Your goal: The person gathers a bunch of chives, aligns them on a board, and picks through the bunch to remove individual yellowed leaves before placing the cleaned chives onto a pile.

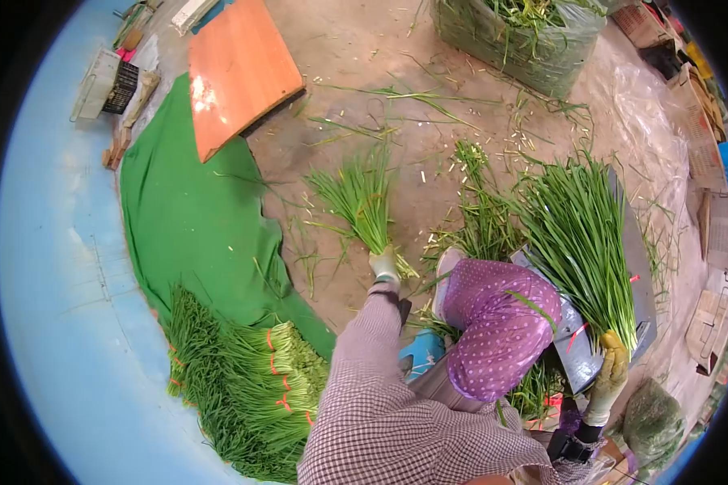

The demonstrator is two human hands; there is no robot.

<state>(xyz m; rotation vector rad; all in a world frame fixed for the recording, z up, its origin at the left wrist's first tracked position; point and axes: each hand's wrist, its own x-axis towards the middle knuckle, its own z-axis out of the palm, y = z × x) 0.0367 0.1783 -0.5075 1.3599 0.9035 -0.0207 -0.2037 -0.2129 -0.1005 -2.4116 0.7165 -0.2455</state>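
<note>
My left hand, in a pale glove, is closed around the stem ends of a small bunch of garlic chives, whose leaves fan out over the floor. A large pile of garlic chives lies on a grey metal board to the right of my knee. At the near end of that pile my right hand, in a yellow-stained glove, has its fingers bent together on the stem ends. Red ties show beside the pile. Loose chives lie between the two hands.
Bundled chives with red bands rest beside a green cloth on the left. An orange board stands beyond it. A plastic bag of greens is at the far side. Crates line the right.
</note>
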